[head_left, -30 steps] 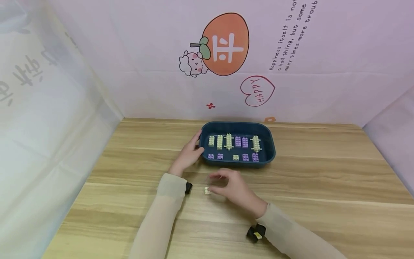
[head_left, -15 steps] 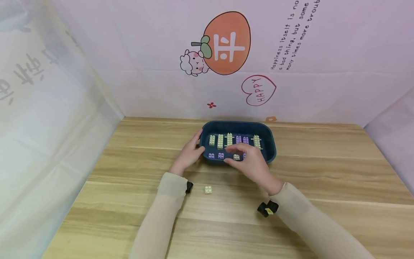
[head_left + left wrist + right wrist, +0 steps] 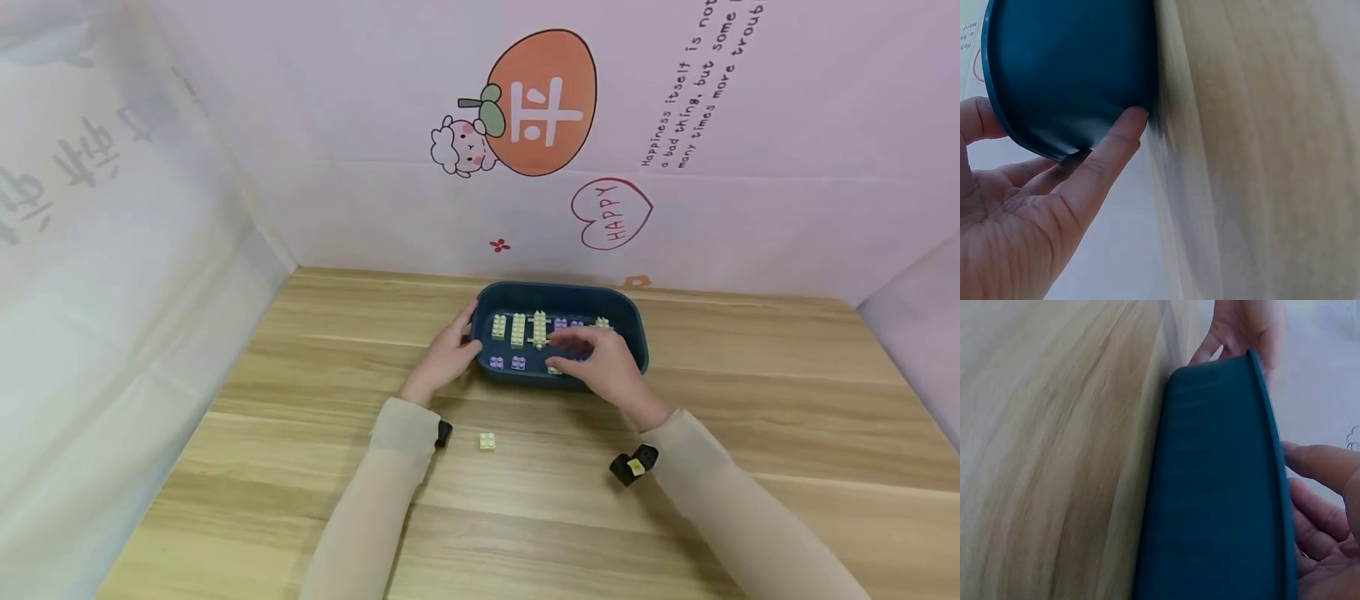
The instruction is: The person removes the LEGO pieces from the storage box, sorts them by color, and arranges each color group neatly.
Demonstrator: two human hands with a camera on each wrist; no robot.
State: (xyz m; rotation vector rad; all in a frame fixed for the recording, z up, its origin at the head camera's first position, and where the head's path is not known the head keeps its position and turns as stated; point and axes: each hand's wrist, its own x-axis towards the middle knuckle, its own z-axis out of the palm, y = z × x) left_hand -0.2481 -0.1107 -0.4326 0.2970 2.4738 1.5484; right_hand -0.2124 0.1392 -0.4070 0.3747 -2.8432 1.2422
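My left hand [image 3: 442,360] holds the left end of a dark blue plastic tray [image 3: 517,377], thumb at the rim and fingers along the outer wall in the left wrist view. Inside the tray lie pale yellow studded toy bricks [image 3: 518,331] and small purple bricks [image 3: 518,363]. My right hand [image 3: 606,367] reaches over the near rim, thumb and forefinger curved and apart, by a small yellow brick [image 3: 554,368]. This hand hides part of the tray's right side. One yellow four-stud brick [image 3: 487,442] sits on the table, between the forearms.
The wooden table [image 3: 780,400] carries the tray near its back edge, with a printed white cloth [image 3: 375,208] hanging behind. Another cloth [image 3: 150,250] closes off the left side. Each wrist wears a black camera [image 3: 633,465].
My right hand has moved from near the loose table brick, forward and right, into the tray's space. That brick stays on the table. My left hand keeps its hold on the tray.
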